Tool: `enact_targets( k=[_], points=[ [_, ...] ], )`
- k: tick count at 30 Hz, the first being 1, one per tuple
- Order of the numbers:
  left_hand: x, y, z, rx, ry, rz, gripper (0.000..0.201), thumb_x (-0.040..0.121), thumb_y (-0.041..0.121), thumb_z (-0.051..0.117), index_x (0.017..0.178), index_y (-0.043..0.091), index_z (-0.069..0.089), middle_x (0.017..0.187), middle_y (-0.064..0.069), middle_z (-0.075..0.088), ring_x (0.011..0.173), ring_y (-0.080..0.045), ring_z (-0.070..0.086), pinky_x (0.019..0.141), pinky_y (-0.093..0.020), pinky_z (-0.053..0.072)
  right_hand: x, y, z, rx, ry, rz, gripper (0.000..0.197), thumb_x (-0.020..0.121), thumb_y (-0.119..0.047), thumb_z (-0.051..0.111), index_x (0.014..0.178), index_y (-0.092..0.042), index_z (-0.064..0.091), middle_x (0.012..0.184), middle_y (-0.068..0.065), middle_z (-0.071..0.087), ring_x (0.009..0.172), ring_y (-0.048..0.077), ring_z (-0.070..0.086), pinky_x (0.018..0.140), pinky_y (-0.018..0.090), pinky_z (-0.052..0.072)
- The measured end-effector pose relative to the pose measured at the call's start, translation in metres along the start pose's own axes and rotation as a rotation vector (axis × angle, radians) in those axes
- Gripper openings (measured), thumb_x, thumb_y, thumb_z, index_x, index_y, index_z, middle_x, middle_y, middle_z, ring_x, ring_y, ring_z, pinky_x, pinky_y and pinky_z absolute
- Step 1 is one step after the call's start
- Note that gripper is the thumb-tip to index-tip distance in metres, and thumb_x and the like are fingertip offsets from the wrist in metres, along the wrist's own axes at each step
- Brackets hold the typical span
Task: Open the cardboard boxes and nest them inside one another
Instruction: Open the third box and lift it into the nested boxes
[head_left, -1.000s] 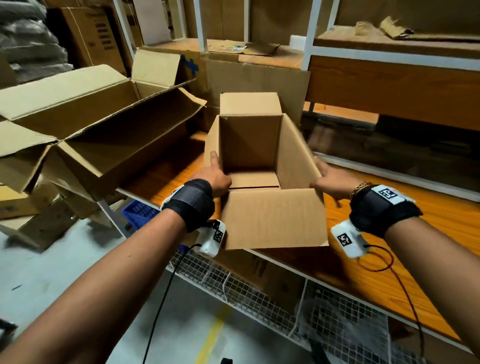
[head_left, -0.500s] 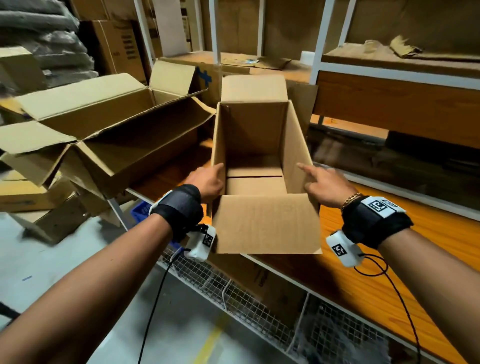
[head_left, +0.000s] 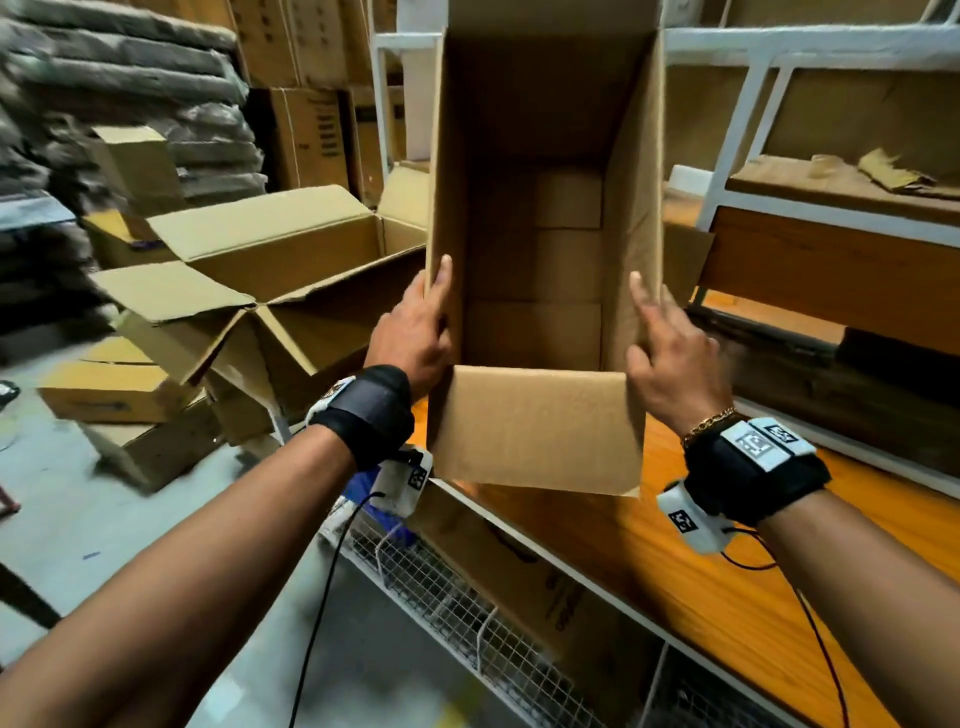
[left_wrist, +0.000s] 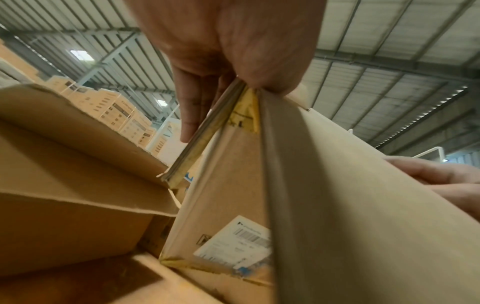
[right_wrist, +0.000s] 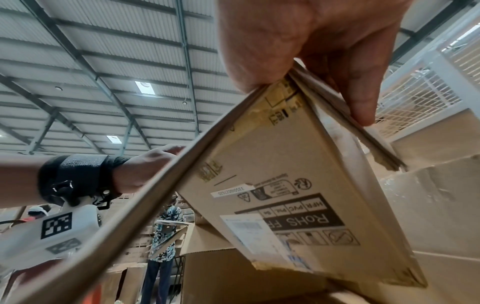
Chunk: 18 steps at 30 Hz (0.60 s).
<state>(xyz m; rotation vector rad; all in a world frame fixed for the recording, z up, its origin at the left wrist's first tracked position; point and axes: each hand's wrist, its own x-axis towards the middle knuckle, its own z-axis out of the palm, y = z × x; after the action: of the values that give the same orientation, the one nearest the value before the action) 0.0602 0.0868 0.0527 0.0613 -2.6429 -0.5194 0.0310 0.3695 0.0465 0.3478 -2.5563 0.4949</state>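
I hold a small open cardboard box (head_left: 535, 431) up off the shelf with its mouth tipped toward me and its near flap hanging down. My left hand (head_left: 415, 332) grips the left wall, one finger lying along the edge. My right hand (head_left: 670, 358) grips the right wall, index finger inside. In the left wrist view the left hand (left_wrist: 228, 41) pinches the box's (left_wrist: 233, 205) wall and folded side flap. In the right wrist view the right hand (right_wrist: 311, 41) does the same on the labelled side of the box (right_wrist: 298, 174). A large open box (head_left: 291, 244) lies to the left.
The orange wooden shelf top (head_left: 727, 571) runs below the box, with wire mesh (head_left: 441, 597) under it. A white rack frame (head_left: 727, 156) stands at the back right. Smaller boxes (head_left: 114, 389) are stacked on the grey floor at left. A person in a patterned shirt (right_wrist: 166, 226) stands far off.
The small box has risen from the shelf and tipped its mouth toward me. Both hands rose with it along its side walls.
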Motion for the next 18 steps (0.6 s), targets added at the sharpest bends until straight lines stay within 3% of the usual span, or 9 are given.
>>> enact_targets(
  k=[4, 9, 14, 18],
  points=[
    [0.018, -0.030, -0.039, 0.020, 0.095, 0.034, 0.087, 0.091, 0.008, 0.053, 0.155, 0.032, 0.000, 0.158, -0.014, 0.022, 0.121, -0.036, 0.054, 0.103, -0.046, 0.043, 0.021, -0.051, 0.007, 0.012, 0.089, 0.010, 0.079, 0.091, -0.022, 0.051, 0.156, -0.042, 0.011, 0.162, 0.012, 0.024, 0.110, 0.040, 0.062, 0.082, 0.047, 0.054],
    [0.047, -0.079, -0.085, 0.020, 0.167, 0.109, 0.089, 0.089, 0.006, 0.055, 0.155, 0.031, 0.002, 0.150, -0.012, 0.033, 0.109, -0.034, 0.059, 0.096, -0.042, 0.047, 0.044, -0.117, 0.014, 0.015, 0.169, 0.021, 0.079, 0.091, -0.020, 0.050, 0.157, -0.041, 0.011, 0.163, 0.009, 0.022, 0.107, 0.044, 0.062, 0.080, 0.044, 0.055],
    [0.079, -0.127, -0.126, 0.050, 0.194, 0.146, 0.092, 0.088, 0.003, 0.057, 0.155, 0.031, 0.001, 0.161, -0.014, 0.014, 0.125, -0.032, 0.051, 0.104, -0.036, 0.042, 0.070, -0.173, 0.026, 0.047, 0.222, 0.018, 0.082, 0.088, -0.020, 0.050, 0.156, -0.041, 0.009, 0.158, 0.014, 0.033, 0.107, 0.048, 0.060, 0.088, 0.051, 0.051],
    [0.094, -0.159, -0.146, 0.068, 0.251, 0.126, 0.092, 0.087, 0.000, 0.054, 0.155, 0.032, 0.001, 0.161, -0.014, 0.013, 0.130, -0.035, 0.048, 0.107, -0.038, 0.039, 0.091, -0.207, 0.039, 0.070, 0.236, -0.002, 0.086, 0.087, -0.017, 0.051, 0.156, -0.042, 0.008, 0.163, 0.007, 0.023, 0.114, 0.046, 0.059, 0.091, 0.049, 0.050]
  ],
)
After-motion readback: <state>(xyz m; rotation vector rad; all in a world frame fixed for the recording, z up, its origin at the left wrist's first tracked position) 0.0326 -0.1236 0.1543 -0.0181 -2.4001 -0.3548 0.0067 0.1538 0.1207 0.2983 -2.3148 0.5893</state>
